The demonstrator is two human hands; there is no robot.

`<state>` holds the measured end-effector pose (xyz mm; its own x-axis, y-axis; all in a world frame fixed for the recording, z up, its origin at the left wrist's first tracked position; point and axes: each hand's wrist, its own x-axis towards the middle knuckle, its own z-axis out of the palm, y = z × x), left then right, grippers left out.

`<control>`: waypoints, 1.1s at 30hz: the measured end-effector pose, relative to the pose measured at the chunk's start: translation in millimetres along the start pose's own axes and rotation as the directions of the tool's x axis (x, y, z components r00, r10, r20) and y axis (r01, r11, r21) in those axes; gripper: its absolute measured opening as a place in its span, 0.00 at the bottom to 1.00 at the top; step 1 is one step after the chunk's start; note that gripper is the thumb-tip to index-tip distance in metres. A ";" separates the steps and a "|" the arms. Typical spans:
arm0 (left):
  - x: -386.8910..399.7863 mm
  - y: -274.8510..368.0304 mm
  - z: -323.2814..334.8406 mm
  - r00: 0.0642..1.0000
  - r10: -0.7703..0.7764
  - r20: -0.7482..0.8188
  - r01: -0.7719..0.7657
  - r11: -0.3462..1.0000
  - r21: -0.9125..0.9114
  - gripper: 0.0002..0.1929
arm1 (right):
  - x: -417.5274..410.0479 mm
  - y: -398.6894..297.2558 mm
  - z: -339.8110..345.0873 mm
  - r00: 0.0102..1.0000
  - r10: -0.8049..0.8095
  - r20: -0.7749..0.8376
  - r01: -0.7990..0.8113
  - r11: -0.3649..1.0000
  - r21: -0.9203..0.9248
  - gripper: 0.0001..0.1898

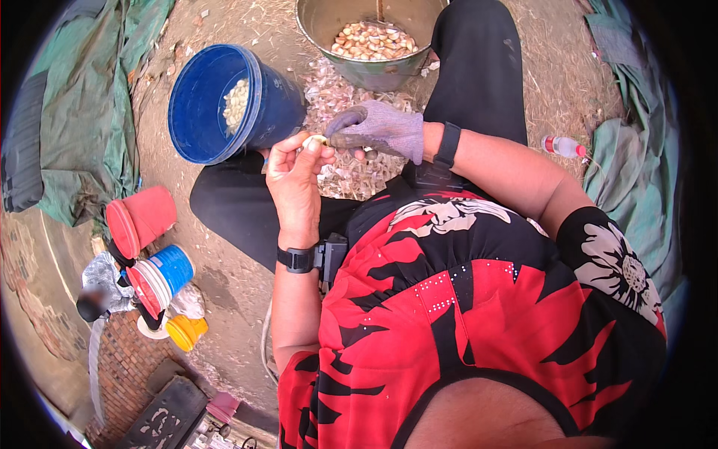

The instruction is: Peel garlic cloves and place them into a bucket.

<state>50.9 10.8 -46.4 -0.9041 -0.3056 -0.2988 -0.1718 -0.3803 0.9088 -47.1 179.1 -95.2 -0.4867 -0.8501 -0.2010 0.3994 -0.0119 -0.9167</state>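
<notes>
A pale garlic clove (315,140) is pinched between the thumb and fingers of my bare left hand (297,174). My right hand (376,132), in a purple-grey knitted glove with some fingertips bare, closes on the clove's right side. Whether a small tool is also in that hand, I cannot tell. Just left of my hands, a blue plastic bucket (283,101) leans toward me with peeled garlic cloves (236,105) inside. Beyond my hands stands a metal bucket (364,73) holding unpeeled garlic cloves (374,42). Papery garlic skins (348,179) cover the ground under my hands.
My legs in black trousers (477,73) flank the skins. Green tarpaulins (90,123) lie left and right. A plastic bottle (561,147) lies at right. At left are a red bucket (148,216), a blue bucket (173,269), a yellow container (185,332) and another person (106,280).
</notes>
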 end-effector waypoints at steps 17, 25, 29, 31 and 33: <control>10.9 -13.9 -10.2 0.996 -0.077 0.045 0.084 0.978 -0.190 0.06 | 7.0 13.7 -0.9 0.992 -0.123 -0.042 0.129 0.968 0.217 0.15; 8.0 -12.9 -7.4 0.988 -0.142 0.054 0.144 0.988 -0.050 0.16 | 9.8 17.3 -1.8 0.991 -0.135 -0.021 0.136 0.967 0.213 0.15; 7.4 -7.5 -4.8 0.984 -0.172 0.053 0.171 0.985 0.021 0.18 | 10.4 12.5 1.4 0.992 -0.118 -0.054 0.122 0.989 0.080 0.15; 11.2 -12.5 -12.4 0.982 -0.165 0.091 0.141 0.963 0.228 0.18 | 11.0 12.0 2.8 0.992 -0.113 -0.056 0.114 0.993 0.020 0.15; 12.8 -13.1 -19.6 0.974 -0.175 0.144 0.164 0.983 0.084 0.17 | 9.4 10.0 2.7 0.992 -0.126 0.028 0.121 0.983 0.137 0.13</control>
<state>49.2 -5.2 -67.9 -0.9069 -0.1059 -0.4078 -0.3497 -0.3506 0.8688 -45.6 169.6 -105.3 -0.5107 -0.8565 -0.0744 0.4405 -0.1864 -0.8782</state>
